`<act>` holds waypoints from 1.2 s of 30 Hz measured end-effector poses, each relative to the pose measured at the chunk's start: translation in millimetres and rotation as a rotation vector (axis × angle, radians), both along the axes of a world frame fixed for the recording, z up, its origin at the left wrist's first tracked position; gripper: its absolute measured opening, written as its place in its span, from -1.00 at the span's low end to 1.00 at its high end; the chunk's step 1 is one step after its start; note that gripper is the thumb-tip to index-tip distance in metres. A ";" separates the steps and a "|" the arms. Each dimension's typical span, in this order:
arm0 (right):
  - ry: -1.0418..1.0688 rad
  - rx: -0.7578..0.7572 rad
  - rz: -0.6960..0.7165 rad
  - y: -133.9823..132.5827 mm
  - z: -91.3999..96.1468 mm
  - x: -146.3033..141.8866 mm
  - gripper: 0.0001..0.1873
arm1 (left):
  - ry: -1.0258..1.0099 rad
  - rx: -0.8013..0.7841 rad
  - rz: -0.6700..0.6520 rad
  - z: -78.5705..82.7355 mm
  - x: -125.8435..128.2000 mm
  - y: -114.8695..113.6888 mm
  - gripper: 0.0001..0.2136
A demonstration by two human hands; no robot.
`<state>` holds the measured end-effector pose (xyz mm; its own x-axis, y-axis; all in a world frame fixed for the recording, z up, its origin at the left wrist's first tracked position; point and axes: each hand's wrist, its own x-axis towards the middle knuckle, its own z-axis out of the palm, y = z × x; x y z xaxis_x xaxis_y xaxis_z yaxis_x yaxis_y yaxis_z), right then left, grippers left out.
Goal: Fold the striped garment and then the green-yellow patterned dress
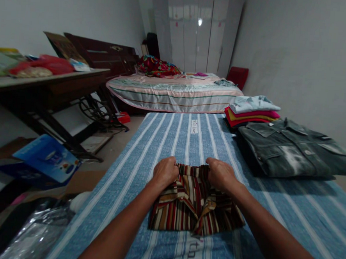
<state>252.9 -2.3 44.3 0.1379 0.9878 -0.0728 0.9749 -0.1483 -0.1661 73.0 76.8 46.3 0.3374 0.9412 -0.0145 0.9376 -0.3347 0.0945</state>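
Gripping striped garment (pixel 175 215) by its far edge, close to camera, on blue striped cloth (pixel 121 210); closing left hand (pixel 165 171) on left end, right hand (pixel 221 175) on right end, both fisted; probably holding ends apart to keep gathered edge straight between fists; sagging into creases mid-garment, lying with near edge just beside printed lettering; cannot tell if far edge clears cloth.

Spotting crumpled clear plastic (pixel 37 234) at lower left; cannot make out contents; next, blue box (pixel 48 159) tilted beside the covered surface; cannot see inside.

Lying folded at right, dark green jacket (pixel 300 153), buttons up, over more dark cloth; likely set aside there to leave working room; at left, on treadle table (pixel 76 77), red plastic bag (pixel 52 63), unclear what it holds; just beyond jacket, folded stack (pixel 251 115), pale blue on top, likely squared to stay steady.

Farther off, bed (pixel 175 96) with red floral bundle (pixel 157 67); at back, wardrobe (pixel 190 36) with doors shut, hiding contents.
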 end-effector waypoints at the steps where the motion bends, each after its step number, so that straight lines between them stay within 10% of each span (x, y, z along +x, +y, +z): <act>1: -0.012 0.020 -0.031 -2.1 1.0 -0.4 -0.64 | 0.004 -0.004 -0.012 -1.6 1.3 1.6 -0.78; 10: 0.034 0.052 -0.263 -10.1 -1.0 1.9 -0.61 | 0.055 0.017 -0.146 6.1 17.6 -5.9 -0.76; 18: 0.100 0.085 -0.278 -9.2 1.3 6.4 -0.62 | -0.084 -0.018 -0.659 5.4 49.2 -14.9 -0.70; 36: -0.169 0.042 -0.150 -29.8 1.8 -8.6 -0.72 | -0.118 -0.108 -0.608 -3.8 66.0 -6.4 -0.81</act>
